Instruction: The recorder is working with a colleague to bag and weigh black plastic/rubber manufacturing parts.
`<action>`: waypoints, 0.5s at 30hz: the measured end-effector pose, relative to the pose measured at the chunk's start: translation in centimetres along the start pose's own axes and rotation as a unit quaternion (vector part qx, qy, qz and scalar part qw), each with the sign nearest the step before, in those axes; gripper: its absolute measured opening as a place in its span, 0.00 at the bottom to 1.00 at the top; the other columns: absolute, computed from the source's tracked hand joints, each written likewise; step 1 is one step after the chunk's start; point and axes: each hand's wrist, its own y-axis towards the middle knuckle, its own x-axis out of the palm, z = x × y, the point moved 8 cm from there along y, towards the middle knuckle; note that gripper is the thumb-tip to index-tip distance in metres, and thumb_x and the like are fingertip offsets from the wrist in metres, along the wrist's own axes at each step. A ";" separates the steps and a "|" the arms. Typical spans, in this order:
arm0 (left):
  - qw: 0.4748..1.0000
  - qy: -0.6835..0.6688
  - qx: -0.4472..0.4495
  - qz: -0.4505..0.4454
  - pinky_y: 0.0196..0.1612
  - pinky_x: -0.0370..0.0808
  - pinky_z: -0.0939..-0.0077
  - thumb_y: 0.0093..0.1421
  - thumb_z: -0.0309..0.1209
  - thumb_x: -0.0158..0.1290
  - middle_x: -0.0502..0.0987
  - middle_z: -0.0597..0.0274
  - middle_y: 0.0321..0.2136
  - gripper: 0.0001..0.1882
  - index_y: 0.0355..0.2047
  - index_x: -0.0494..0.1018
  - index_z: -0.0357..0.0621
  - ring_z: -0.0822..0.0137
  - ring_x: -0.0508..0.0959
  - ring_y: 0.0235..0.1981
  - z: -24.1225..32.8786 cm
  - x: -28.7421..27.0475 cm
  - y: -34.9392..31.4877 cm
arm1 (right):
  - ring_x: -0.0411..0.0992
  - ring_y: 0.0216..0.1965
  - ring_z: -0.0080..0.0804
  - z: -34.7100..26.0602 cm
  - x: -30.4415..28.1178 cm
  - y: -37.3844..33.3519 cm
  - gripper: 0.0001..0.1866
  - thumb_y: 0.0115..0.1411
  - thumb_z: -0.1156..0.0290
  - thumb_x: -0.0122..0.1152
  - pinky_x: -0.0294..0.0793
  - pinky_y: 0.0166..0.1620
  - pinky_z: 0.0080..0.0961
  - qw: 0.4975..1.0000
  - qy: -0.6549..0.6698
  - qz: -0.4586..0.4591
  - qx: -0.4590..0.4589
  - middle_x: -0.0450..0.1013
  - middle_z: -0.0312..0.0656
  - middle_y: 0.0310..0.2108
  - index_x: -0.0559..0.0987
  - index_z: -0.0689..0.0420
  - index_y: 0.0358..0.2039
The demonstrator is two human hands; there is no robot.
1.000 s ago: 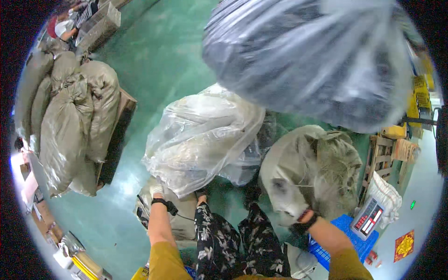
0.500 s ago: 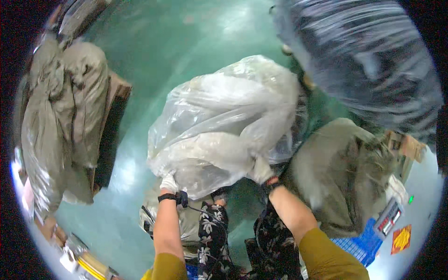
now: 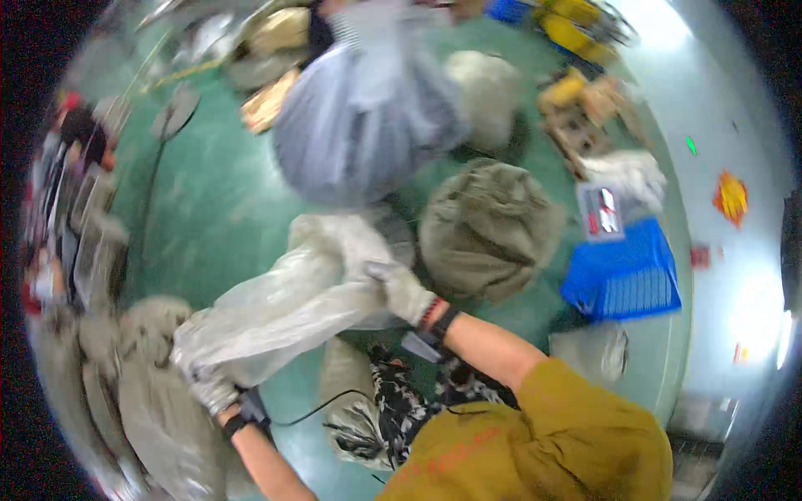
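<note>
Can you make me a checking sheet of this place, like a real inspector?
Floor: green, with shiny patches of light.
Things held: clear plastic bag, creased.
Clutter: brownish sack right of that bag; blue basket farther right; stuffed sacks at lower left.
Hands: left hand and right hand both gloved, gripping the bag.
Cables: black cable curving out near the left wrist.
Surroundings: another person by a big grey bag; pale wall at right.

Clear bag [image 3: 276, 292] now stretches narrower, left grip [image 3: 213, 391] reaches out by the sacks [image 3: 171, 409], right grip [image 3: 404, 294] is off the olive sack [image 3: 493, 230] and on the bag, grey bag [image 3: 368, 134] looks farther away, view turns, blue crate [image 3: 631, 267] shows more fully.
</note>
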 end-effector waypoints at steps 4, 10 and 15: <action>0.923 -0.238 -0.171 -0.249 0.53 0.67 0.63 0.61 0.49 0.42 0.70 0.51 0.49 0.29 0.54 0.63 0.38 0.57 0.72 0.45 9.3 0.2 6.9 | 0.72 0.34 0.27 -7.8 0.5 -2.0 0.14 0.55 0.62 0.59 0.73 0.40 0.29 0.967 0.253 -0.012 -0.015 0.74 0.32 0.36 0.75 0.54 0.40; 0.916 -0.175 -0.274 -0.235 0.57 0.62 0.56 0.61 0.52 0.40 0.65 0.52 0.55 0.31 0.57 0.60 0.42 0.53 0.66 0.53 22.3 9.9 -1.9 | 0.73 0.34 0.30 -6.8 -5.7 -5.3 0.16 0.57 0.56 0.57 0.74 0.39 0.30 0.879 0.469 -0.016 0.081 0.76 0.35 0.36 0.75 0.53 0.40; 0.835 -0.232 -0.377 -0.327 0.59 0.59 0.56 0.61 0.54 0.37 0.63 0.53 0.57 0.34 0.58 0.59 0.43 0.53 0.63 0.56 14.0 10.9 -2.6 | 0.71 0.43 0.35 4.1 -9.9 -3.4 0.22 0.61 0.54 0.49 0.67 0.53 0.37 0.875 0.465 0.040 0.126 0.74 0.41 0.41 0.71 0.56 0.48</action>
